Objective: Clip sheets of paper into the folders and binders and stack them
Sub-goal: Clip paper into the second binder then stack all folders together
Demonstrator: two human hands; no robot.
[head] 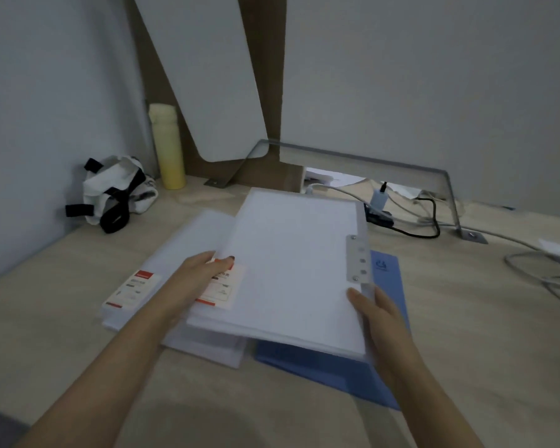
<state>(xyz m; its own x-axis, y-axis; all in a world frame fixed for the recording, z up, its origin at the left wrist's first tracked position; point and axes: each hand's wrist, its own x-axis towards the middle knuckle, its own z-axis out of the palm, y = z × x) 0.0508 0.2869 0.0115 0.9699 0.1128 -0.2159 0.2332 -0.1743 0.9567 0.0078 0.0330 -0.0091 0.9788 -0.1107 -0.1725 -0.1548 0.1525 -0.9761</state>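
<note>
Translucent white plastic folder (291, 270) is held in both hands, low over the pile at the middle of the pale wood-grain desk (62, 318). We see a frosted cover with white sheets showing through. A silver metal clip strip (357, 258) with rivets runs along its right edge, and a red-and-white label (220, 286) sits at the lower left.

Left hand (201, 273) pinches the left edge, its fingers (225, 260) curled, thumb on top by the label. Right hand (379, 315) grips the right edge just below the clip strip, thumb on the cover, the other fingers hidden under it.

Beneath, to the right, a blue plastic folder (320, 360) lies flat. To the left lies a second frosted white folder (191, 240) with its own red-and-white sticker (131, 291); the held one overlaps both. We cannot tell if it touches them.

At the back left stand a pale yellow bottle (167, 147) and a white cloth bag with black straps (114, 192). Grey and black cables (430, 221) trail at the back right.
</note>
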